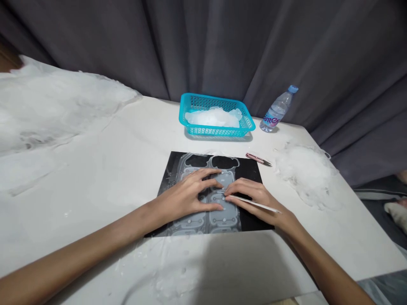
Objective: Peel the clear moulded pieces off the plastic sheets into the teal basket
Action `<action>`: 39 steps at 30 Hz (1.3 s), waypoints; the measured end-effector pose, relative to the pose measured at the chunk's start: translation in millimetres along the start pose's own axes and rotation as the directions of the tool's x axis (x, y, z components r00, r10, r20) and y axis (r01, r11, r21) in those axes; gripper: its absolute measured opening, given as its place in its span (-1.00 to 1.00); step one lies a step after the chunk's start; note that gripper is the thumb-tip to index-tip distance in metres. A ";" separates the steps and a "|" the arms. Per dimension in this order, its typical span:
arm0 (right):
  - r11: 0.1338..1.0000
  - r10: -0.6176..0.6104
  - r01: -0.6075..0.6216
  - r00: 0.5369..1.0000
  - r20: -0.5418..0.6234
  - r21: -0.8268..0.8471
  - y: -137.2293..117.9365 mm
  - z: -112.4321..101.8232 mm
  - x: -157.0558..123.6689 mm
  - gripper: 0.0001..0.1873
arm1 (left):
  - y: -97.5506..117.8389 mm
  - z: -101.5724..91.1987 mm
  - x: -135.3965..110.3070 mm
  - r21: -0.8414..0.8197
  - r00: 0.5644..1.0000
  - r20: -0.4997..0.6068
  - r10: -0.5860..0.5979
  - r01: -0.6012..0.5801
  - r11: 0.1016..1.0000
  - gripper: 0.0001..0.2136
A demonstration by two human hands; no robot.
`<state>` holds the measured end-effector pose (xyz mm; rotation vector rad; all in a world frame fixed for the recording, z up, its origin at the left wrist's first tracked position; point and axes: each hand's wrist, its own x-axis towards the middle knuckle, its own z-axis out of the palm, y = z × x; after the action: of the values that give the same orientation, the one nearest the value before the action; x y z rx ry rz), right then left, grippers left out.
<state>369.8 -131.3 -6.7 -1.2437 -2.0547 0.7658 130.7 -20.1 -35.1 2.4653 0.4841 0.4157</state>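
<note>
A translucent molded sheet (222,217) with several rounded-rectangle shapes lies on a black mat (251,167) in the middle of the white table. My left hand (187,195) rests flat on the sheet with its fingers spread. My right hand (254,197) is beside it on the right, pinching a thin white tool (254,203) whose tip touches the sheet near the left fingertips.
A turquoise basket (216,127) holding clear plastic pieces stands behind the mat. A water bottle (277,110) is to its right, a small pink cutter (258,159) lies by the mat, a pile of clear scraps (307,176) is farther right, and crumpled plastic film (47,110) covers the left.
</note>
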 end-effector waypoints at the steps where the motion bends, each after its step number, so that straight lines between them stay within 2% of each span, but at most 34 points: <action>1: 1.000 -0.009 0.009 1.000 0.003 -0.009 0.1 0.9 0.5 -0.88 | -0.3 0.7 -0.3 -0.007 1.000 -0.002 -0.003 0.003 1.000 -0.54; 6: 0.991 -0.081 0.082 0.997 0.012 -0.105 -1.4 3.1 0.8 -0.86 | -2.7 3.1 -1.5 -0.043 1.000 0.001 -0.013 0.013 0.999 -0.54; 9: 0.983 -0.047 0.051 0.998 0.030 -0.174 -5.4 -2.0 -4.0 -0.84 | -2.5 2.0 -1.3 -0.051 1.000 0.005 -0.030 0.030 0.998 -0.52; 15: 0.997 0.060 -0.060 0.998 -0.008 -0.039 -9.3 -8.0 -11.1 -0.86 | -1.3 0.4 -0.1 -0.041 0.999 0.016 -0.045 0.046 0.998 -0.50; 20: 0.999 -0.011 0.010 1.000 -0.009 -0.047 -7.8 -2.1 -4.9 -0.87 | -2.0 1.1 -0.2 -0.005 0.999 0.021 -0.040 0.041 0.999 -0.48; 25: 0.982 -0.087 0.087 0.996 0.008 -0.165 -5.7 0.2 -4.1 -0.87 | 0.2 0.2 -0.8 0.014 1.000 0.006 -0.024 0.024 1.000 -0.49; 29: 0.940 -0.162 0.157 0.987 0.006 -0.302 -1.9 6.5 -2.8 -0.87 | 1.1 0.3 -0.8 0.006 1.000 -0.005 -0.030 0.030 1.000 -0.61; 32: 0.878 -0.206 0.180 0.979 -0.011 -0.444 2.5 9.7 -0.2 -0.84 | 2.2 -0.4 -0.7 -0.008 1.000 0.001 -0.022 0.022 1.000 -0.64; 36: 0.786 -0.239 0.206 0.971 0.021 -0.583 9.9 11.6 -2.0 -0.71 | 5.3 -1.8 -0.1 -0.065 0.997 0.007 -0.072 0.073 0.995 -0.48; 39: 0.750 -0.260 0.243 0.964 0.064 -0.615 13.6 16.3 -4.9 -0.70 | 5.7 -1.1 0.4 -0.121 0.994 -0.013 -0.106 0.103 0.987 -0.36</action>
<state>367.0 -133.0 -28.3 -1.2386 -2.4851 -0.0849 132.0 -23.7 -30.8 2.3102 0.5769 0.4144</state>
